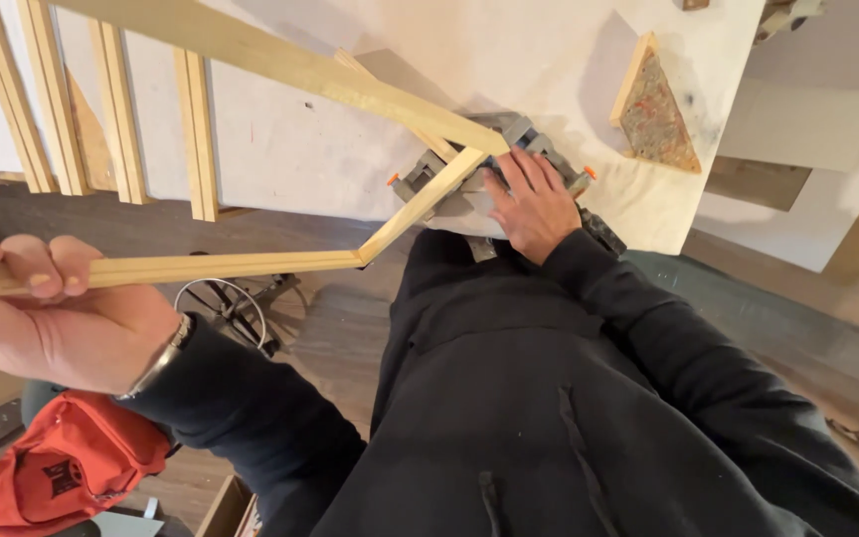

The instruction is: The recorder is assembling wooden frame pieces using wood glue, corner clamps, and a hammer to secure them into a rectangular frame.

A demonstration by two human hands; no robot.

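Observation:
My left hand grips the near end of a thin pale wooden frame made of joined strips, holding it out over the floor at the left. One corner of the frame sits in a grey corner clamp with orange knobs, near the front edge of a pale workbench. My right hand presses flat on top of the clamp, fingers spread over it. A long strip of the frame runs from the clamp up to the top left.
Several wooden strips lean at the left over the bench. A triangular framed piece lies at the bench's back right. A red bag sits on the floor at bottom left, a metal stand beside it.

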